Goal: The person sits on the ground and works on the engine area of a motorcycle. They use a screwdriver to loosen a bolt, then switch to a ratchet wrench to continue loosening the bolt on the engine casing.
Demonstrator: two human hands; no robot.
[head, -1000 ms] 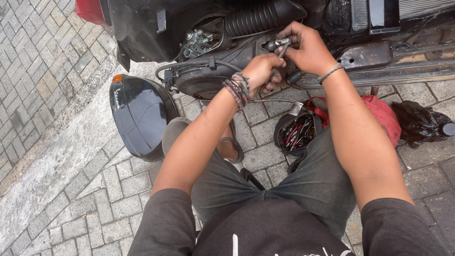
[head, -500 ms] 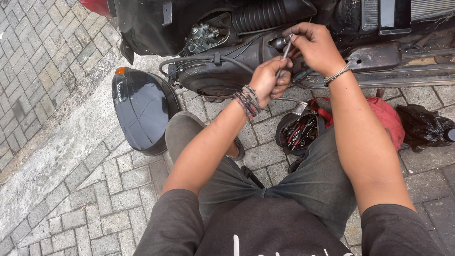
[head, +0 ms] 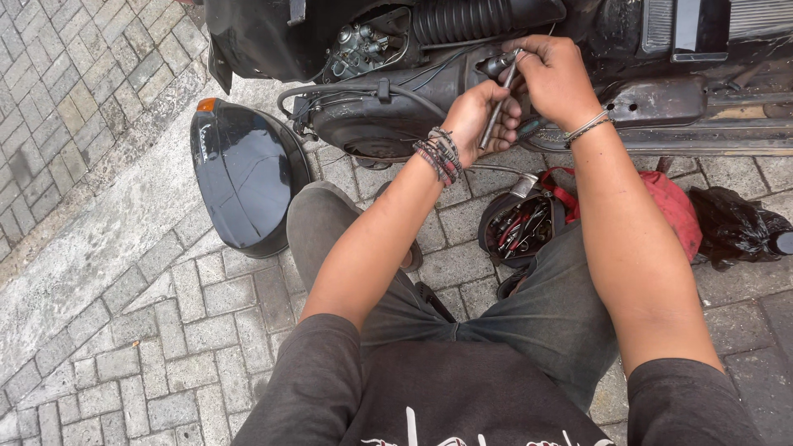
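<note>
Both hands (head: pixel 520 103) grip wrench (head: pixel 499 103) at scooter engine (head: pixel 372 116).

1. A scooter (head: pixel 396 99) stands across the top, behind everything.
2. A loose panel (head: pixel 244 177) lies on the paving (head: pixel 124 355), left of the knees.
3. An open tool bag (head: pixel 520 227) sits right of the knees, below the scooter.
4. Both hands, left hand (head: pixel 483 124) and right hand (head: pixel 553 78), meet on a tool (head: pixel 498 103) at the engine.

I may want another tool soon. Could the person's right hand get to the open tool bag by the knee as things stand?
Probably yes, once freed. The right hand is gripping the metal tool with the left hand. The tool bag lies open below it, nothing covering it.
</note>
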